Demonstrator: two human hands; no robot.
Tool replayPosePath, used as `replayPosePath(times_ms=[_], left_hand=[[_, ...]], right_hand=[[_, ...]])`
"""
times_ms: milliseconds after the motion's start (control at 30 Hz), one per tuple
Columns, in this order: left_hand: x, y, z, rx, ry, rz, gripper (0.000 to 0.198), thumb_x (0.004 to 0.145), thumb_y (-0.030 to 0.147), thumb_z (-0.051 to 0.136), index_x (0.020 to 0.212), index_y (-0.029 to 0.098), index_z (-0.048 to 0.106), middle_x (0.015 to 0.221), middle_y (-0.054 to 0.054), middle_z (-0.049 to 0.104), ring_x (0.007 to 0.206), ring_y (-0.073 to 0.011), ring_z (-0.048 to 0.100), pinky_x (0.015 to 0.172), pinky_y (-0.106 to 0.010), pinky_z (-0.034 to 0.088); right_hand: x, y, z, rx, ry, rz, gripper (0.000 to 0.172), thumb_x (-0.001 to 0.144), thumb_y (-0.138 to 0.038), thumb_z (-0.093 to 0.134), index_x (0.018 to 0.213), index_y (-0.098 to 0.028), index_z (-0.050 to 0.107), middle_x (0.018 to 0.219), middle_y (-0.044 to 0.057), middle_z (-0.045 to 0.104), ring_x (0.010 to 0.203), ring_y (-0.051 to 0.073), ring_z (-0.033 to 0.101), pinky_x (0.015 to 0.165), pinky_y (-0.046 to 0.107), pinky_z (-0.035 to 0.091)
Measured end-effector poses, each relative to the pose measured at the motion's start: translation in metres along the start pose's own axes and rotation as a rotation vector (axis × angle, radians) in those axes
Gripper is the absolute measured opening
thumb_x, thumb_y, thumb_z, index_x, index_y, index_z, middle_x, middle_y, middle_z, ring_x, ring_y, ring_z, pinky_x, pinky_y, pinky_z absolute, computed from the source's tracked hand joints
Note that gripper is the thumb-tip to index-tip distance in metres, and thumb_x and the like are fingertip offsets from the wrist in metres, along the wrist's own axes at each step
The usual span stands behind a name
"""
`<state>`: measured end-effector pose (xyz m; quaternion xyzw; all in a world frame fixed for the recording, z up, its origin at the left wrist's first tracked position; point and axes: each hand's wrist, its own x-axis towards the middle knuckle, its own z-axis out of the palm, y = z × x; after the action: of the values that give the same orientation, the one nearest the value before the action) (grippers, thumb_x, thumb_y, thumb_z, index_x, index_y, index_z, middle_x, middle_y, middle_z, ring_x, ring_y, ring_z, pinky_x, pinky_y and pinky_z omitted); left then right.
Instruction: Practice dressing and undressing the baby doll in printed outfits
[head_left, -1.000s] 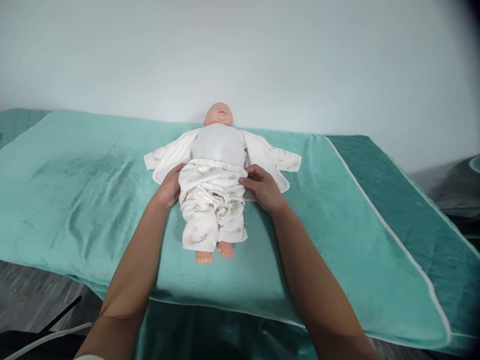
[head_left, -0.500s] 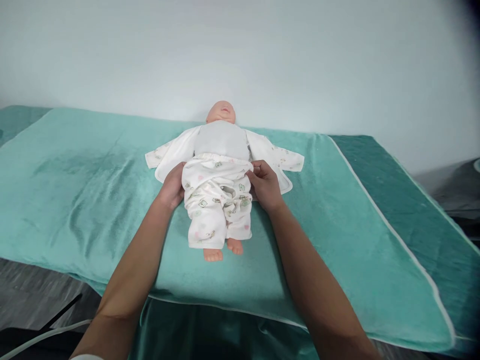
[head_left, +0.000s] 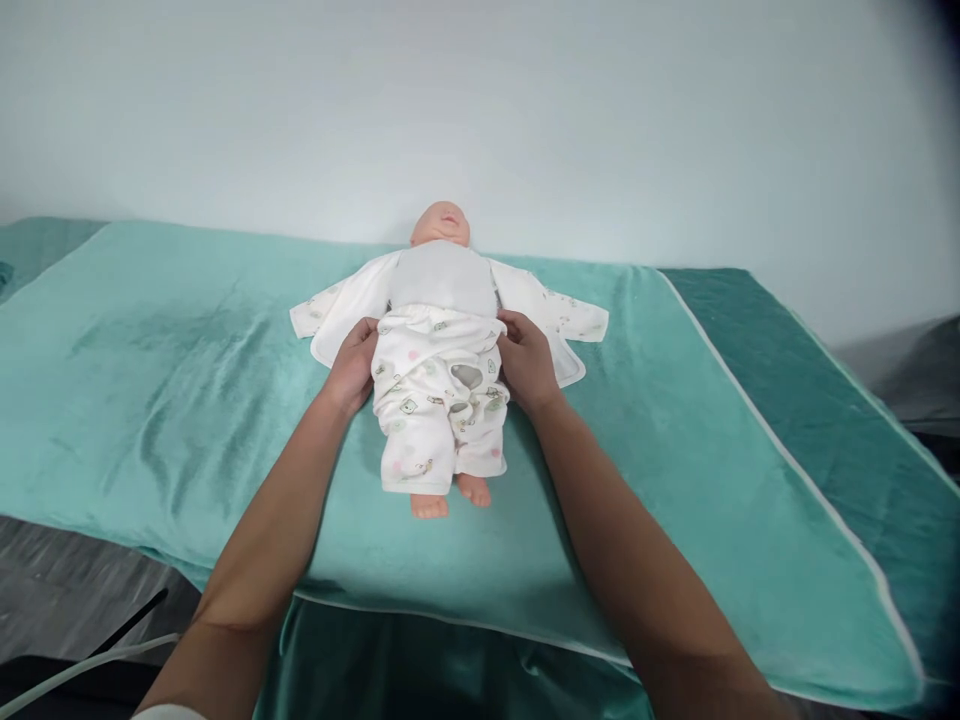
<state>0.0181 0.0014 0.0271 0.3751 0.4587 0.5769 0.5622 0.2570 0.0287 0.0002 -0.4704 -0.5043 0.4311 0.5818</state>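
A baby doll [head_left: 442, 272] lies on its back, head toward the wall, feet toward me. White printed baby pants [head_left: 420, 400] cover its legs up to the waist, and an opening at the crotch shows grey beneath. My left hand [head_left: 355, 365] is closed on the waistband at the left hip, with some fingertips hidden behind the cloth. On the other hip, my right hand [head_left: 527, 360] pinches the waistband's right side. A white baby shirt [head_left: 525, 290] lies spread open under the doll, its sleeves stretched out to both sides. The doll's bare feet [head_left: 431, 506] stick out of the pant legs.
A green velvety cover [head_left: 187, 400] with pale piping is spread over the table, wrinkled at left and hanging down in front. A plain pale wall [head_left: 480, 110] stands behind. A pale cable [head_left: 97, 660] runs at the lower left near my forearm.
Both hands have shifted slightly, the left one to the right, with the waistband still held. The pants and feet have moved a little right, and the crotch opening gapes wider.
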Motion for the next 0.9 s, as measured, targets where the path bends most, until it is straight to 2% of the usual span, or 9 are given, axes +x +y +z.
replayPosePath(times_ms=[200, 300, 400, 533, 633, 700, 767, 900], left_hand=[[0.007, 0.004, 0.007, 0.012, 0.055, 0.076, 0.029, 0.073, 0.03, 0.08, 0.085, 0.02, 0.057, 0.076, 0.003, 0.06, 0.071, -0.0125, 0.059, 0.06, -0.022, 0.046], [0.013, 0.004, 0.005, 0.021, 0.081, 0.069, 0.026, 0.074, 0.027, 0.077, 0.087, 0.02, 0.056, 0.08, 0.002, 0.063, 0.078, -0.0144, 0.063, 0.064, -0.023, 0.049], [0.017, 0.001, 0.002, 0.05, 0.061, 0.091, 0.024, 0.077, 0.029, 0.075, 0.091, 0.021, 0.057, 0.082, 0.001, 0.064, 0.082, -0.0166, 0.065, 0.068, -0.026, 0.051], [0.017, -0.005, -0.002, 0.197, 0.037, 0.274, 0.022, 0.082, 0.033, 0.073, 0.098, 0.022, 0.061, 0.093, -0.001, 0.068, 0.09, -0.0177, 0.065, 0.08, -0.03, 0.052], [0.015, -0.005, -0.004, 0.324, 0.02, 0.47, 0.018, 0.089, 0.036, 0.067, 0.103, 0.024, 0.065, 0.117, -0.005, 0.067, 0.115, -0.0203, 0.062, 0.1, -0.034, 0.05], [0.014, -0.002, -0.005, 0.419, -0.031, 0.559, 0.018, 0.093, 0.039, 0.063, 0.105, 0.026, 0.066, 0.131, -0.006, 0.061, 0.13, -0.0223, 0.055, 0.107, -0.038, 0.047], [0.014, 0.003, -0.006, 0.527, -0.088, 0.582, 0.019, 0.093, 0.041, 0.065, 0.105, 0.027, 0.067, 0.136, -0.007, 0.058, 0.135, -0.0239, 0.051, 0.11, -0.04, 0.045], [0.017, 0.015, -0.004, 0.63, -0.144, 0.516, 0.026, 0.077, 0.033, 0.082, 0.097, 0.023, 0.067, 0.13, -0.008, 0.057, 0.13, -0.0253, 0.053, 0.111, -0.038, 0.042]], right_hand=[[0.021, -0.002, 0.004, 0.117, -0.077, 0.025, 0.019, 0.071, -0.028, 0.071, 0.089, -0.023, 0.07, 0.089, -0.001, 0.076, 0.088, 0.022, 0.071, 0.08, 0.036, 0.057], [0.028, -0.001, 0.006, 0.188, -0.127, 0.096, 0.023, 0.068, -0.033, 0.077, 0.087, -0.023, 0.069, 0.079, -0.001, 0.074, 0.076, 0.022, 0.071, 0.07, 0.036, 0.057], [0.029, 0.001, 0.007, 0.159, -0.116, 0.11, 0.029, 0.068, -0.039, 0.08, 0.09, -0.024, 0.067, 0.079, 0.0, 0.075, 0.075, 0.023, 0.071, 0.068, 0.037, 0.057], [0.019, 0.001, 0.008, -0.101, 0.07, -0.056, 0.016, 0.077, -0.032, 0.07, 0.09, -0.024, 0.064, 0.085, 0.002, 0.073, 0.084, 0.022, 0.069, 0.077, 0.037, 0.057], [0.009, -0.001, 0.008, -0.32, 0.164, -0.296, 0.014, 0.08, -0.022, 0.06, 0.093, -0.024, 0.064, 0.097, 0.004, 0.071, 0.094, 0.022, 0.067, 0.082, 0.037, 0.056], [0.006, -0.004, 0.006, -0.415, 0.141, -0.457, 0.02, 0.082, -0.019, 0.056, 0.1, -0.026, 0.064, 0.107, 0.005, 0.069, 0.104, 0.022, 0.066, 0.087, 0.039, 0.056], [0.005, -0.006, 0.004, -0.463, 0.097, -0.554, 0.024, 0.084, -0.018, 0.054, 0.104, -0.027, 0.064, 0.113, 0.005, 0.07, 0.109, 0.023, 0.065, 0.091, 0.04, 0.055], [0.007, -0.011, 0.001, -0.511, 0.016, -0.531, 0.024, 0.088, -0.018, 0.051, 0.104, -0.029, 0.066, 0.112, 0.004, 0.071, 0.109, 0.024, 0.066, 0.095, 0.041, 0.055]])
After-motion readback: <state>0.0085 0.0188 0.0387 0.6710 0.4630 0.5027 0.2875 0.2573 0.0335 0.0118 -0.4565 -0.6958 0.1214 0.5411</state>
